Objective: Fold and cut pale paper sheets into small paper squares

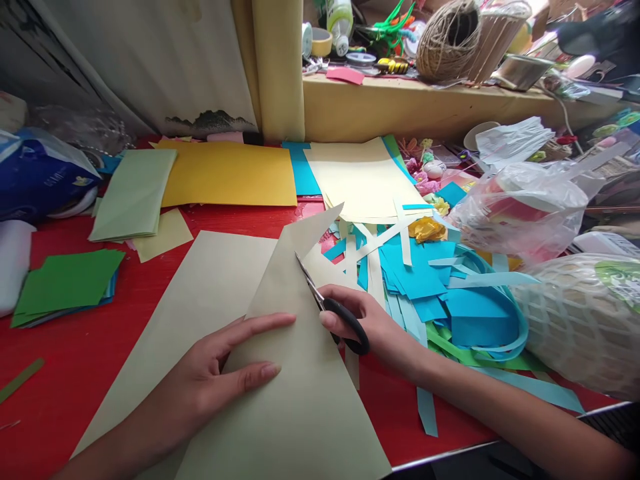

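Observation:
A large pale cream sheet of paper point(280, 413) lies before me, with a cut running into its far part and one cut flap point(310, 230) standing up. My left hand point(220, 373) rests on this sheet, thumb and index finger stretched out over its top; the other fingers are mostly hidden. In my right hand point(357, 317) is a pair of scissors point(345, 323) with black handles, fingers closed round the grips. The narrow blades point away from me into the cut, and I cannot tell how far apart they are. Another pale sheet point(200, 287) lies beneath, to the left.
Blue paper squares point(420, 270) and cut strips point(425, 413) crowd the red table point(160, 287) at right, beside a netted bundle point(580, 327). Green squares point(70, 283) sit left. Behind are a yellow sheet point(230, 173), cream sheets point(360, 177) and a cluttered ledge point(370, 100).

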The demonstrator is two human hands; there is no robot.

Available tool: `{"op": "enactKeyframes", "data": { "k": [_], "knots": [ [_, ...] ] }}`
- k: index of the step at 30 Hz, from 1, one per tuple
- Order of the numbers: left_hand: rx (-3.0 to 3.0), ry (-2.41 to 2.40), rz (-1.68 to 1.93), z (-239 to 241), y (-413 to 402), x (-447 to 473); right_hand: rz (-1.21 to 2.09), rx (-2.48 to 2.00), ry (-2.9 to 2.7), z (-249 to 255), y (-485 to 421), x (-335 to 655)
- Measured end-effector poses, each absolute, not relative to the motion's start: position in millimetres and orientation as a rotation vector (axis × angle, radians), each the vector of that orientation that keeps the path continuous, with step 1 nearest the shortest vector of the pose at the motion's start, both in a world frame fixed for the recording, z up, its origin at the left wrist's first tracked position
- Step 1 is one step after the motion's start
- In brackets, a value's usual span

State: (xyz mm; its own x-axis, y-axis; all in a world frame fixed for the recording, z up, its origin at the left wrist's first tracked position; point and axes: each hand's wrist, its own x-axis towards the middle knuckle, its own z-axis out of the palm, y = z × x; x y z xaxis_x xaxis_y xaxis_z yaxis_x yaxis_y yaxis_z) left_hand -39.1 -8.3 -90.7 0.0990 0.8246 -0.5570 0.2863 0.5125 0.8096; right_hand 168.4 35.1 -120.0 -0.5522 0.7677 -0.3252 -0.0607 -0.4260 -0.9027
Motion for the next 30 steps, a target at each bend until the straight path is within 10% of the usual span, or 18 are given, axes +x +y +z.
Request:
{"op": "enactKeyframes", "data": {
  "k": [30],
  "knots": [
    [1.077,1.467,0.450,-98.5,-10.8,-35.4,1.934,-1.118,-1.279,-116.8,39.6,166.7]
  ]
}}
